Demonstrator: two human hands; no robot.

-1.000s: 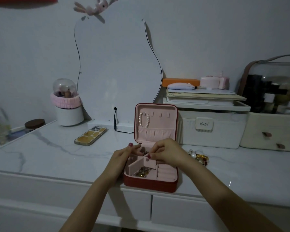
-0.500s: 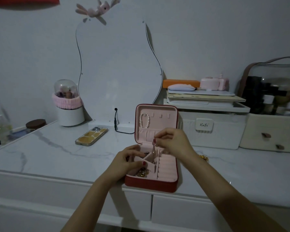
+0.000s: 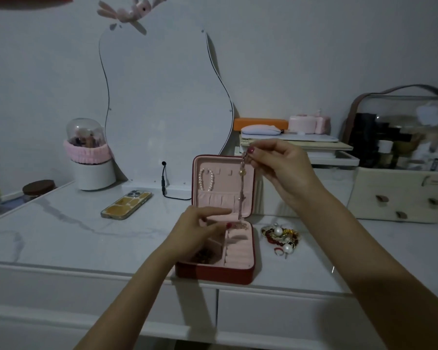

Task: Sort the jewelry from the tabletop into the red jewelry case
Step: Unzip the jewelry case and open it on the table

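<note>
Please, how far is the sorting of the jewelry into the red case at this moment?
Partly done. A pearl bracelet already hangs in the lid of the red case, and some pieces lie in its front left compartment. In hand: the right hand pinches a dangling chain above the case, the left hand near its lower end. Left: the jewelry pile on the tabletop.

Red jewelry case (image 3: 213,272) lined pink, white grey-veined marble tabletop (image 3: 74,236), orange box (image 3: 259,123).
</note>
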